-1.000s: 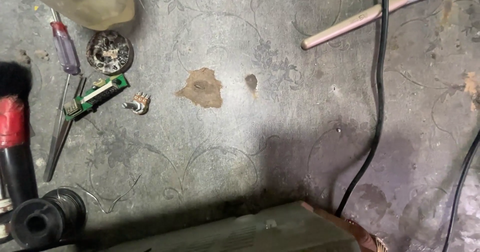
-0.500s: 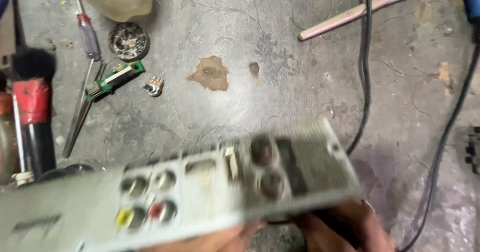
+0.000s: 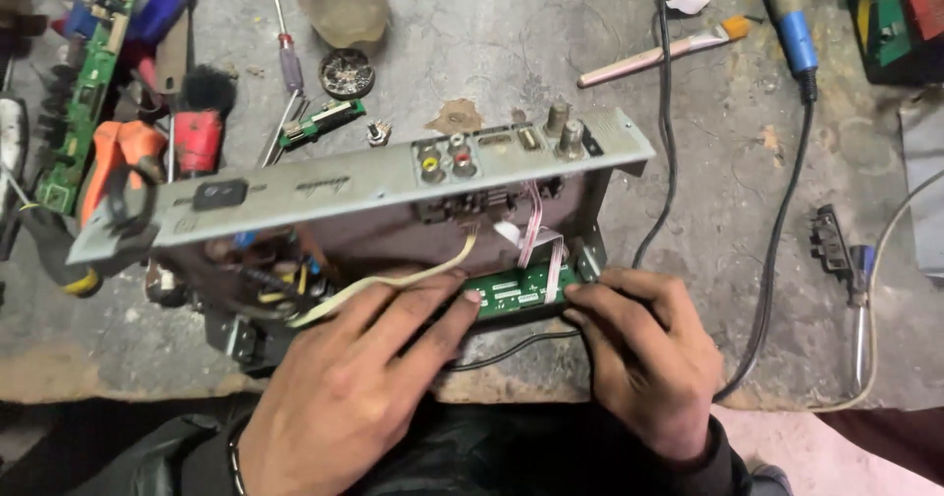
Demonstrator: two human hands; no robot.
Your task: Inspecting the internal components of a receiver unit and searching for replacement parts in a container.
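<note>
Head view, both hands' fingers (image 3: 433,314) pressing green board (image 3: 516,291)

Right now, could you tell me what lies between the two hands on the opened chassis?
In the head view, a small green circuit board lies between the left hand and the right hand; both hands' fingertips touch it.
</note>
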